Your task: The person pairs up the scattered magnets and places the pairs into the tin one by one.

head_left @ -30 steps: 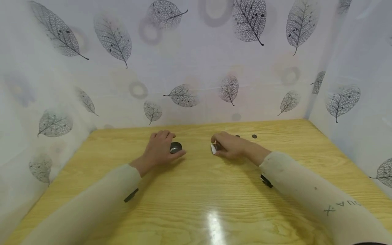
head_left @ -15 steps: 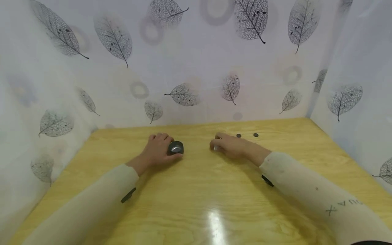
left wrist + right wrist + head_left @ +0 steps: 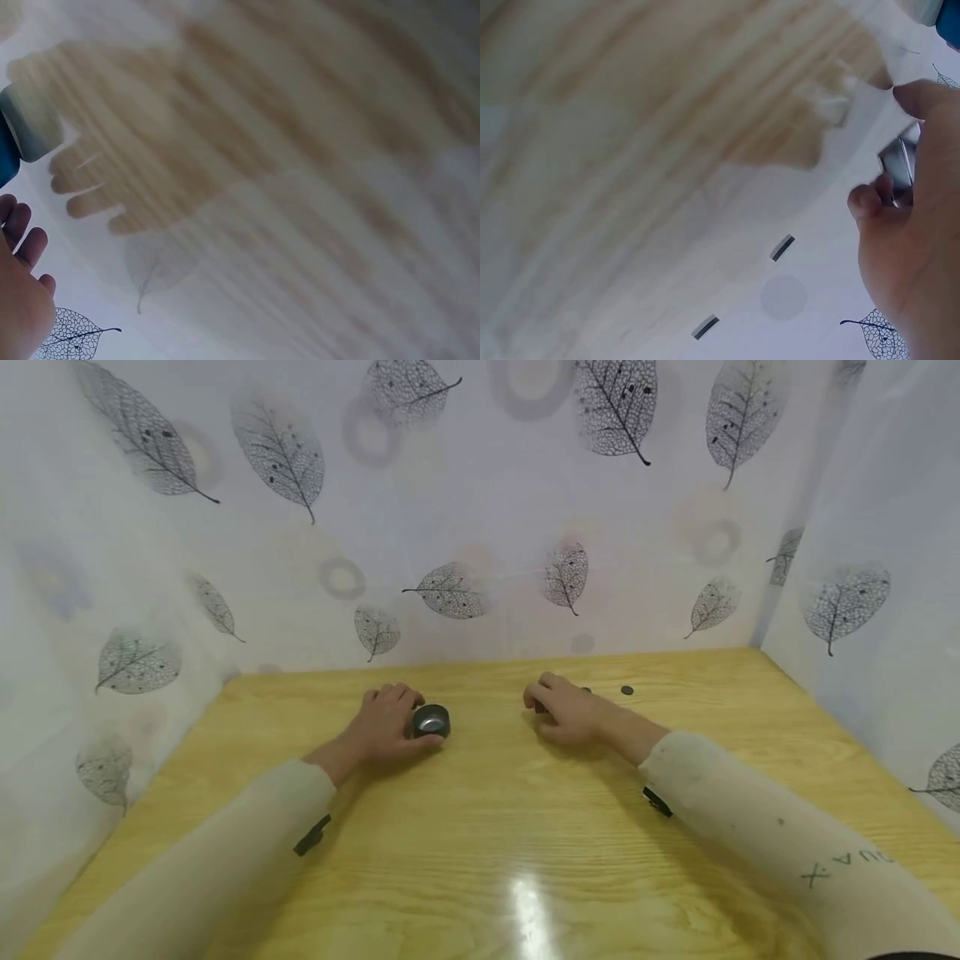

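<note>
My left hand lies around the left side of a small, round, dark cup with a shiny metallic inside. Its thumb runs along the near side and the fingers along the far side. In the left wrist view only the cup's blue-green wall shows, at the left edge. To the right, my right hand holds a small shiny silver piece between thumb and fingers, low over the table. Most of that piece is hidden by the hand in the head view.
A dark flat disc lies on the wooden table beyond the right hand. Another disc is partly hidden behind that hand. A white leaf-printed curtain stands along the table's back and sides.
The cup's inside shows more than a second ago. My right hand first closed further over the piece, then shifted slightly right and away; the piece's white face is out of sight in the head view.
</note>
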`<state>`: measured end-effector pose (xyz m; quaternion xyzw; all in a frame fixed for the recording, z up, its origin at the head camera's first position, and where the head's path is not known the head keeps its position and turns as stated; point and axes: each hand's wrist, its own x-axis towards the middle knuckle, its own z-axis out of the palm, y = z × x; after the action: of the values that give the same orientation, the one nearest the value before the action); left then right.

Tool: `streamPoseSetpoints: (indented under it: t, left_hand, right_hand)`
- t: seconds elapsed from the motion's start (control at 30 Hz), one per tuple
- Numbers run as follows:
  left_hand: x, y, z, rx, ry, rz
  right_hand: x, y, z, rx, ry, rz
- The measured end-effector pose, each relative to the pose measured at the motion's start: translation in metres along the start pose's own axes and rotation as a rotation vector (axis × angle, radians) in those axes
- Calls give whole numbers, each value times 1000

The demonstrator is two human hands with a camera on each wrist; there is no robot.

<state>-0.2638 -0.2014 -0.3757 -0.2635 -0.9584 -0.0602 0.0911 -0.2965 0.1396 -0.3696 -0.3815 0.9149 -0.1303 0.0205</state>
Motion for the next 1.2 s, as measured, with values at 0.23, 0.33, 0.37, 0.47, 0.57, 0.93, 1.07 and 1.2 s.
streamPoseSetpoints:
  t: [0.23,0.33,0.37,0.47,0.57,0.93,1.07,1.2]
  left_hand:
    - [1,-1,0,-21,-13,22]
    - [2,-3,0,-25,-16,32]
    - [2,-3,0,-26,-17,34]
    - [3,-5,0,-35,-22,43]
    - [3,-7,1,-53,-24,50]
    - [5,-9,5,-81,-17,66]
    - [5,-8,5,-92,-25,58]
    - [5,-7,5,-89,-23,57]
  right_hand:
    - [2,1,1,-90,103,-84]
    - [3,2,1,-98,115,-118]
    - [4,3,2,-97,120,-129]
    - [5,3,3,-98,130,-155]
    - [6,3,3,-116,143,-174]
    - [5,0,1,-95,135,-151]
    - [4,0,3,-92,95,-126]
    - [3,-1,3,-80,44,-72]
